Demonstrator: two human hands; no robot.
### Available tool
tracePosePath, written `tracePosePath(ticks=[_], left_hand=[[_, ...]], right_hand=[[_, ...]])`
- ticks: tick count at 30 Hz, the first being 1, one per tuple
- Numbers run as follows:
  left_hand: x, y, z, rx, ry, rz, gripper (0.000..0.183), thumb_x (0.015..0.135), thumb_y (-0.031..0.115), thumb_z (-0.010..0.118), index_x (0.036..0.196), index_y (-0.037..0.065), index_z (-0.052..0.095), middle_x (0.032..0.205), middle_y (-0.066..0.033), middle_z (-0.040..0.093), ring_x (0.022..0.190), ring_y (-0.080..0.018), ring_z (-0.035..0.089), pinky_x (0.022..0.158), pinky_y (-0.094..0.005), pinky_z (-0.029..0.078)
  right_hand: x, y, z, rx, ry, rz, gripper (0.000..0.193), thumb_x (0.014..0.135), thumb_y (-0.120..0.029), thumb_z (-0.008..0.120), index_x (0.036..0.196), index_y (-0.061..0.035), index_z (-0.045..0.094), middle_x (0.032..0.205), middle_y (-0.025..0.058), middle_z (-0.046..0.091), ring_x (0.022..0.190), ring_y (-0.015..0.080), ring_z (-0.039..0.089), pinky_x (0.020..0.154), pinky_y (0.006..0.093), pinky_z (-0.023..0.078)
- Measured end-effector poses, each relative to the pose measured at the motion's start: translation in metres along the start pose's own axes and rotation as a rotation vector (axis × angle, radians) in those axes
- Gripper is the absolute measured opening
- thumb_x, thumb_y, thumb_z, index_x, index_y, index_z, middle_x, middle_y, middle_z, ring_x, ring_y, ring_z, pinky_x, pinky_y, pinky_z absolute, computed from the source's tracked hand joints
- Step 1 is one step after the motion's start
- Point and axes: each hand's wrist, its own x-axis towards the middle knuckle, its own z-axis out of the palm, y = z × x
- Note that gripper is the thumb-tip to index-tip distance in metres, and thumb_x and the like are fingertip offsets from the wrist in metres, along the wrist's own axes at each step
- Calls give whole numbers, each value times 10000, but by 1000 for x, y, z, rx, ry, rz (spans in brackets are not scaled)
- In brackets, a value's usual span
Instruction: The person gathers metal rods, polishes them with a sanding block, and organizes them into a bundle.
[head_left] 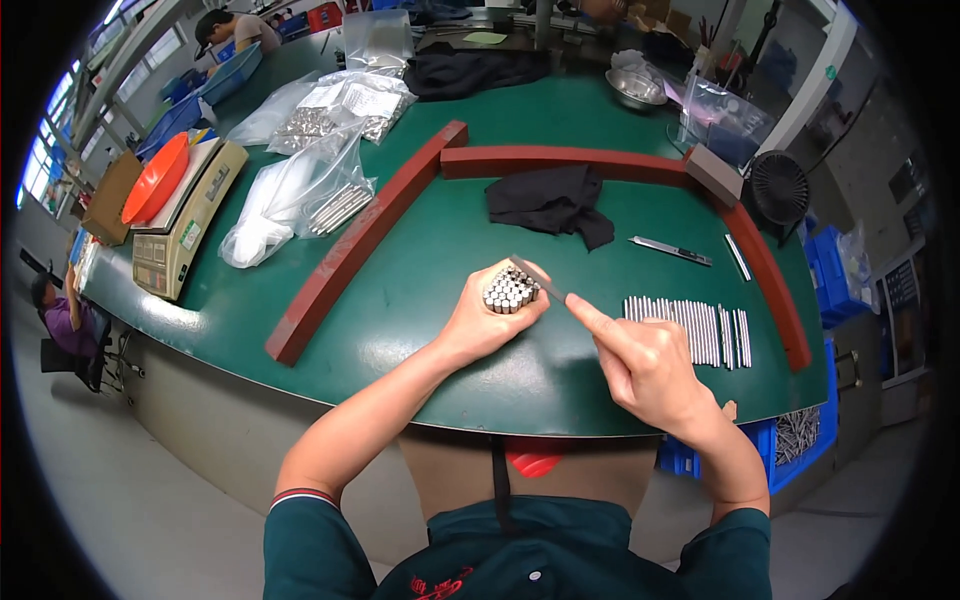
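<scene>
My left hand is wrapped round a tight bundle of metal rods, their round ends facing up. A thin, flat grey file reaches from my right hand to the bundle's right edge. The right index finger stretches along the file while the other fingers curl in; its handle end is hidden in the palm. Just right of that hand lies a row of metal rods, side by side on the green table.
Dark red bars frame the work area on the left, back and right. Inside lie a black cloth, a utility knife and a separate rod. Scale and bagged rods stand left; a small fan is right.
</scene>
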Motion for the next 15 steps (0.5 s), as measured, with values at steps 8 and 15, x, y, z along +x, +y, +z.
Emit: tracePosePath(ticks=[8, 15], left_hand=[[4, -1, -15, 9, -210, -49, 129, 705, 40, 607, 812, 25, 537, 728, 8, 543, 679, -49, 497, 607, -195, 419], [4, -1, -14, -17, -259, -113, 157, 698, 49, 643, 796, 50, 520, 744, 5, 537, 695, -58, 490, 605, -198, 399]], right_hand=[[-1, 27, 2, 30, -113, -160, 496, 638, -1, 552, 1126, -90, 523, 482, 60, 454, 402, 217, 460, 412, 322, 376], [30, 30, 7, -4, -165, -278, 499, 631, -17, 549, 1115, -141, 537, 479, 51, 458, 405, 228, 458, 408, 323, 375]])
